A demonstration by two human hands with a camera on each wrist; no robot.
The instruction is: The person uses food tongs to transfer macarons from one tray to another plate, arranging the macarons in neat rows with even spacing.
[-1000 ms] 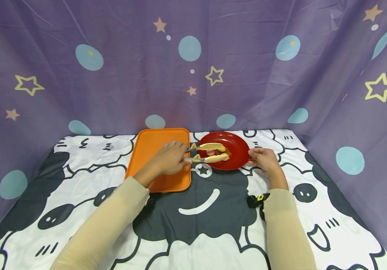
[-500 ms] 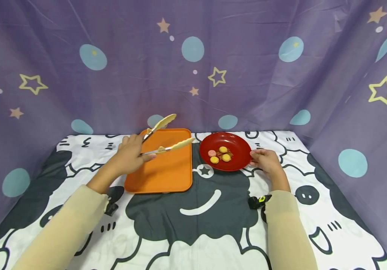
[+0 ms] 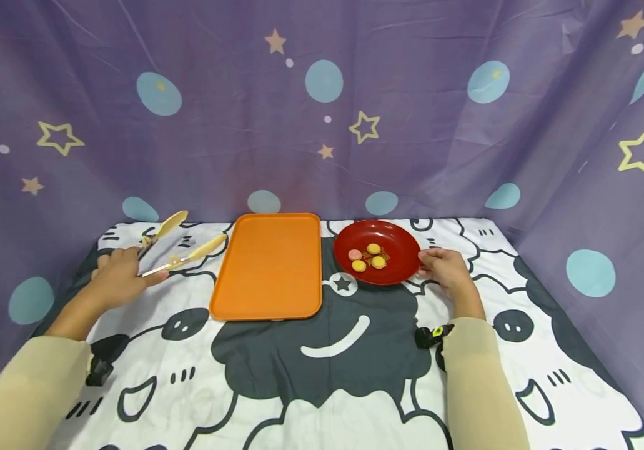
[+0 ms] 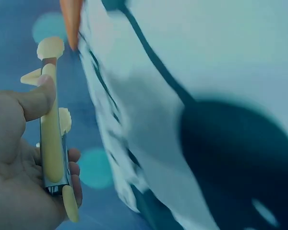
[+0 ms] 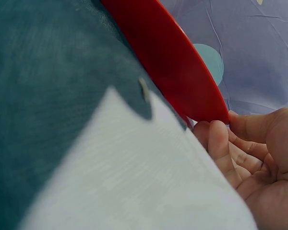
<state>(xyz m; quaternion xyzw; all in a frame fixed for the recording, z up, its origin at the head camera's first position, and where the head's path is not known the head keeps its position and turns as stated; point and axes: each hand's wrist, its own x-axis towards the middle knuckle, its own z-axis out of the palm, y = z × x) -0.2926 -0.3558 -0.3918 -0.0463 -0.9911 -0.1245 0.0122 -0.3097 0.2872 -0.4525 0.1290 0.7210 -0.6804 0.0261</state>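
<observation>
My left hand (image 3: pixel 119 276) grips a pair of metal tongs (image 4: pixel 50 139) with cream-coloured grips and tips, left of the orange tray. The tongs' arms stand spread, with nothing between their tips. In the left wrist view my thumb lies along one arm. My right hand (image 3: pixel 444 270) pinches the right rim of a round red plate (image 3: pixel 400 247) between thumb and fingers; the right wrist view shows the plate's side (image 5: pixel 175 62) at my fingertips. Three yellow round pieces (image 3: pixel 378 262), like small macarons, and a pink one (image 3: pixel 355 255) lie on the plate around its printed centre.
The orange rectangular tray (image 3: pixel 268 269) lies left of the plate, its surface bare. A white and dark cartoon-print cloth (image 3: pixel 327 369) covers the table. Behind it hangs a purple curtain (image 3: pixel 215 125) with stars and dots.
My left hand has carried the tongs from over the plate leftward across the tray to its left side, and their arms have spread. My right hand stays at the plate's rim.
</observation>
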